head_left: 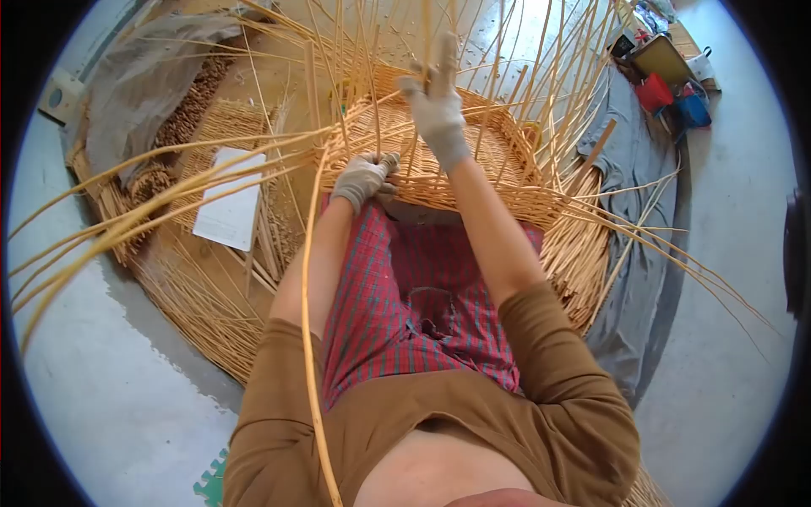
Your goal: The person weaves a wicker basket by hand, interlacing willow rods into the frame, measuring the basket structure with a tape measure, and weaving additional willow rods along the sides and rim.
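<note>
A shallow wicker basket (473,193) in progress lies across my lap, with upright willow stakes rising around its wall. My left hand (363,179), in a pale work glove, is closed on the near left part of the woven wall. My right hand (438,110), gloved too, is raised over the middle of the basket with its fingers stretched and apart. A blurred willow rod (427,29) passes close to those fingers; whether they touch it is unclear. One long willow rod (309,321) curves down from the basket's left side past my left arm.
Long willow rods (160,182) stick out far to the left, and thinner ones (667,241) to the right. A paper sheet (230,198) lies on the board at left. Bundled willow (583,253) sits at right beside dark cloth (642,253). Red (654,93) and blue containers (693,110) stand beyond.
</note>
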A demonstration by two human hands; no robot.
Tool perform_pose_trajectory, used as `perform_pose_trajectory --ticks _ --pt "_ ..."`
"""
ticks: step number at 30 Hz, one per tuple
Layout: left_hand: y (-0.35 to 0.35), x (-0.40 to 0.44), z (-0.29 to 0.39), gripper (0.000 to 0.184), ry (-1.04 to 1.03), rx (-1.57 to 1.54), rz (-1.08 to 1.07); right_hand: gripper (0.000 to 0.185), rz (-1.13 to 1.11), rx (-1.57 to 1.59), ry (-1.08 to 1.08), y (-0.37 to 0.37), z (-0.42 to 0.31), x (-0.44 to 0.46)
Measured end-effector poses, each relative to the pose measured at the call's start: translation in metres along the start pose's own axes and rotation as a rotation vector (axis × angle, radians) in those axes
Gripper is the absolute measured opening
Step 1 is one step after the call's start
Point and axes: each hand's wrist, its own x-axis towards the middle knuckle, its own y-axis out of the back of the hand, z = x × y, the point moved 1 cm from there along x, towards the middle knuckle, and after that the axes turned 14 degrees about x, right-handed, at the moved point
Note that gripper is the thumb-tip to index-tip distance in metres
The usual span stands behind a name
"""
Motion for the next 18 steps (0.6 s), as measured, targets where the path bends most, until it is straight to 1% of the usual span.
perform_pose_trajectory --ticks 1,2,3,4,5,6,7,8,9,10,11,13,14,15,16,17,18 --pt "0.001 0.0 -0.004 0.035 0.018 0.068 -0.049 0.055 0.035 0.071 0.129 0.02 0.013 -0.026" --pt "0.002 0.002 -0.01 0.034 -0.057 0.017 -0.078 0.044 0.072 0.149 0.268 0.044 0.046 -0.049" --pt "-0.001 -0.001 -0.006 0.034 -0.065 0.008 -0.08 0.032 0.091 0.321 0.223 0.073 0.107 -0.076" --pt "-0.005 -0.008 -0.004 0.028 -0.071 0.005 -0.004 0.023 0.113 0.49 0.167 0.095 0.15 -0.098" --pt "-0.009 -0.011 -0.004 0.023 -0.075 0.006 0.071 0.023 0.113 0.48 0.162 0.091 0.138 -0.1" --pt "-0.006 -0.011 -0.008 0.026 -0.104 0.008 0.011 0.015 0.172 0.351 0.154 0.083 0.128 -0.101" --pt "-0.009 -0.01 -0.016 0.026 -0.084 0.012 0.001 0.017 0.243 0.222 0.134 0.076 0.12 -0.113" --pt "-0.011 -0.007 -0.021 0.033 -0.124 0.188 0.082 0.013 0.23 0.271 0.144 0.074 0.119 -0.117" --pt "-0.009 0.001 -0.017 0.04 -0.184 0.352 0.185 0.013 0.214 0.272 0.154 0.07 0.116 -0.113" --pt "-0.007 -0.001 -0.012 0.04 -0.193 0.342 0.197 0.011 0.279 0.269 0.18 0.065 0.116 -0.114" --pt "-0.01 -0.01 -0.013 0.049 -0.132 0.476 0.273 0.009 0.356 0.258 0.193 0.063 0.112 -0.125" --pt "-0.016 -0.015 0.005 0.07 -0.046 0.739 0.436 0.007 0.411 0.119 0.089 0.054 0.102 -0.131" --pt "-0.015 -0.016 0.008 0.076 0.053 0.673 0.325 0.006 0.284 -0.098 0.253 0.047 0.119 -0.144" --pt "-0.015 -0.016 -0.003 0.076 0.034 0.684 0.315 0.006 0.183 0.041 0.232 0.032 0.088 -0.156" --pt "-0.016 -0.003 -0.014 0.076 -0.052 0.752 0.438 0.005 0.232 0.099 0.186 0.043 0.09 -0.156" --pt "-0.014 0.025 -0.023 0.076 -0.169 0.811 0.585 0.005 0.275 0.17 0.173 0.064 0.125 -0.141" --pt "-0.01 0.04 0.019 0.076 -0.247 0.82 0.615 0.005 0.293 0.187 0.251 0.066 0.115 -0.107"
